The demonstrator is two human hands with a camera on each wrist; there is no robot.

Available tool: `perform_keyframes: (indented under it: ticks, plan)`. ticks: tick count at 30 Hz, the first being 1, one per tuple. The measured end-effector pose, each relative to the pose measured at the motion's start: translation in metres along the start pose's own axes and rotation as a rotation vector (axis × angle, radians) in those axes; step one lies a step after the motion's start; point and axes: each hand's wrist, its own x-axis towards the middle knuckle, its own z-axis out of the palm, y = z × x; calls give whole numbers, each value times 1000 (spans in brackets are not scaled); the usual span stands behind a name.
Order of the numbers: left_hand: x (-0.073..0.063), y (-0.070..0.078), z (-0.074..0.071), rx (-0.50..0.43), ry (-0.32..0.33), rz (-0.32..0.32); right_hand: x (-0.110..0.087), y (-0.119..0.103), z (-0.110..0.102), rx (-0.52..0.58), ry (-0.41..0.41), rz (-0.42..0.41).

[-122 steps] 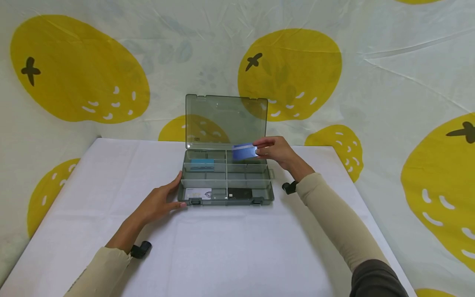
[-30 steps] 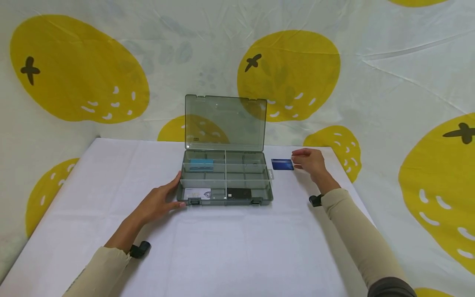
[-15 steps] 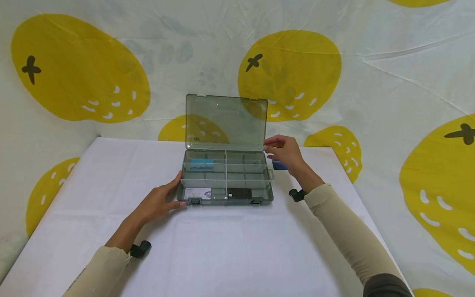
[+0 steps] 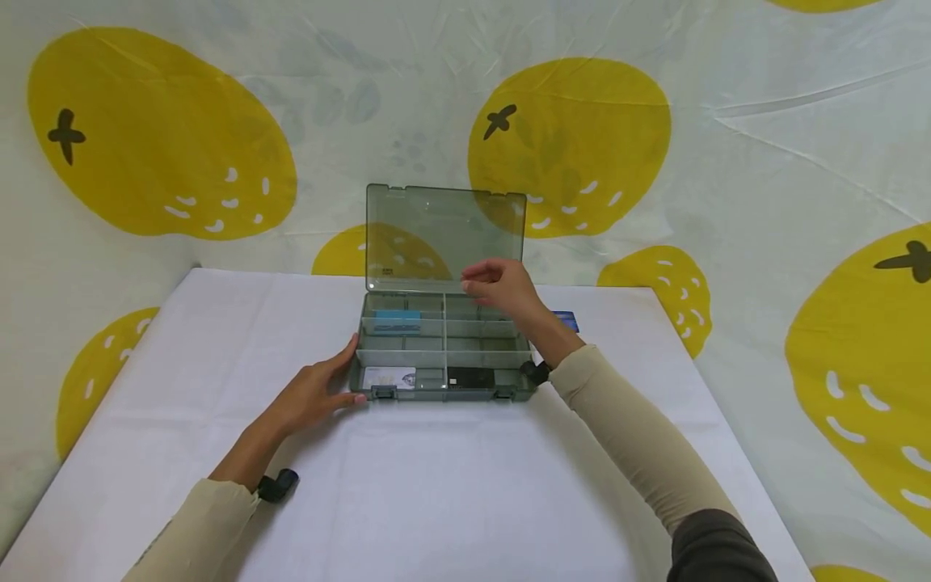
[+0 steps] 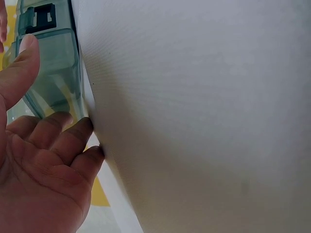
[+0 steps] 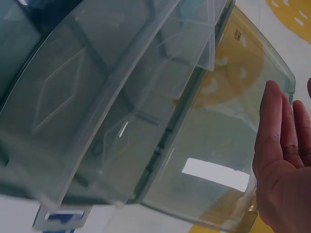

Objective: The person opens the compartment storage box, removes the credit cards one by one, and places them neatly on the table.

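A grey see-through compartment box [image 4: 402,358] lies with its lid [image 4: 444,242] raised. My left hand [image 4: 313,398] holds its front left corner, thumb at the front wall near a latch [image 5: 44,18], fingers along the left side. Over the back right compartment is my right hand [image 4: 502,287], loosely bent and holding nothing; in the right wrist view its fingers [image 6: 272,119] point up beside the lid. A dark blue card [image 4: 566,321] lies right of the box, partly hidden by the right forearm. Inside are a light blue card [image 4: 397,322], a white card [image 4: 389,377] and a black card [image 4: 470,377].
The box stands on a white-covered table [image 4: 436,485]. Behind it hangs a pale cloth [image 4: 393,105] with large yellow fruit prints. Clear dividers [image 4: 486,357] split the box into sections.
My right hand held the dark blue card over the box earlier. The card now lies on the table at the right, and the hand has moved back left over the box. My left hand stays put.
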Motion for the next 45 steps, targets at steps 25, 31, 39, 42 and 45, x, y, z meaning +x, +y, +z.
perform_keyframes:
  ticks: [25, 31, 39, 42, 45]
  plan:
    - [0, 0, -2, -22, -6, -13, 49, -2, 73, -7, -253, 100]
    - [1, -1, -1, -23, -2, -5, 58, -1, 81, -52, -287, 147]
    - [0, -1, -1, -11, 1, 0, 63, 1, 92, -28, -340, 200]
    - [1, -1, -1, -6, 3, -1, 65, 1, 96, 4, -357, 231]
    - [1, 0, -1, -6, 3, -5, 66, 1, 99, 34, -368, 248]
